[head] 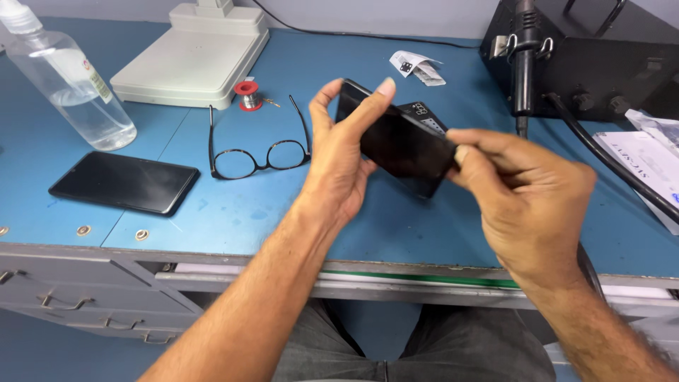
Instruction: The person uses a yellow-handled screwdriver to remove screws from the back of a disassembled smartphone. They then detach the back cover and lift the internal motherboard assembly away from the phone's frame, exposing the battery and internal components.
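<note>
Blue workbench top (396, 226), grey drawers along the front edge, person seated at it. Clutter on the bench: clear plastic bottle (67, 81) far left, second black phone (124, 183) lying flat screen-up in front of it, black-framed glasses (259, 148) open with temples pointing away, small red solder spool (247, 94) just behind them, white lamp base (192, 55) at the back. Black soldering station (594, 64) back right, its handpiece hanging in the holder, thick black cable running down across white papers (647, 166) at the right edge. Crumpled paper slip (419, 67) near the back centre. Nothing sits between the hands and the bench directly below.

Both hands hold one black phone (396, 138) up off the surface, centre frame. Left hand (339, 163) closed around its upper-left end, thumb on the near edge, fingertip over the top. Right hand (527, 198) pinches the lower-right end, fingers curled tight on it.

Phone's long axis runs diagonally, upper-left to lower-right, dark face tilted toward the camera.
</note>
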